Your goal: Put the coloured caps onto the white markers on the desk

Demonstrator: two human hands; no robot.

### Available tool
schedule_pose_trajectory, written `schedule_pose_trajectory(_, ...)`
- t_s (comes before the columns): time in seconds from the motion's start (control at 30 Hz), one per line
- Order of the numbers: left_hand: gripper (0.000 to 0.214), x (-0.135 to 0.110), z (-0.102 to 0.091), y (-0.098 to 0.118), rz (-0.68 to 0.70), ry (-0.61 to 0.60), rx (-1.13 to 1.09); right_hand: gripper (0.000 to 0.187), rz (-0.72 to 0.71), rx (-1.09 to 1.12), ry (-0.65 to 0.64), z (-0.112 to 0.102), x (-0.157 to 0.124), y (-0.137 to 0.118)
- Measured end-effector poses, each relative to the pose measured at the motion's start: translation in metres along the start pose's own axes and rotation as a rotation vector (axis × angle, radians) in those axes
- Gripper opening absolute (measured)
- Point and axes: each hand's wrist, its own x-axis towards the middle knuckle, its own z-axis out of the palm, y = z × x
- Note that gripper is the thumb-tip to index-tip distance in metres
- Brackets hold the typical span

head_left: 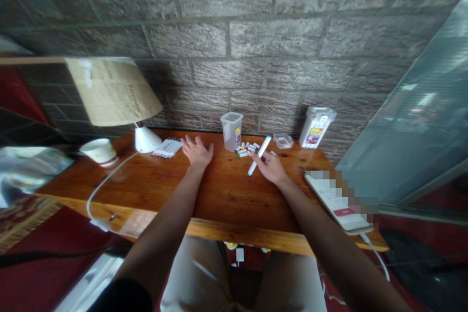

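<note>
My right hand (269, 166) is closed on a white marker (260, 155) with green-blue ends, held upright at a slant above the table. Just behind it lies a loose pile of marker caps or short markers (243, 153) in several colours, partly hidden by the hand. A clear plastic container (231, 131) with a yellow label stands open beside the pile. My left hand (198, 152) rests with fingers spread, palm down, on the table. Close to its fingertips is a row of white markers (167, 147) laid side by side.
A small clear lid (282, 141) lies right of the pile. Behind it to the right stands a closed container (316, 127) of markers. A lamp (144, 139), a paper cup (99, 151) and a white cable (95, 189) occupy the left. A tablet (338, 204) lies at the right edge.
</note>
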Motion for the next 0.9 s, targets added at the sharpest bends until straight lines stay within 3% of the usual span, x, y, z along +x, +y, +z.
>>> schedule_pose_trajectory(0.1,0.064,0.012,-0.001,-0.017,-0.100,-0.080,0.071,0.028,0.014,-0.096,-0.001,-0.001,0.000,0.002)
schedule_pose_trajectory(0.3,0.059,0.015,0.003,-0.020,-0.082,-0.132,0.117,0.032,-0.001,-0.153,-0.013,0.000,0.000,0.002)
schedule_pose_trajectory(0.7,0.033,-0.004,-0.008,0.003,0.156,-0.206,0.166,0.040,0.018,-0.251,-0.043,0.000,-0.001,0.004)
schedule_pose_trajectory(0.9,0.022,-0.011,-0.006,0.009,0.258,-0.295,0.020,0.044,0.043,-0.357,-0.021,-0.002,0.001,0.006)
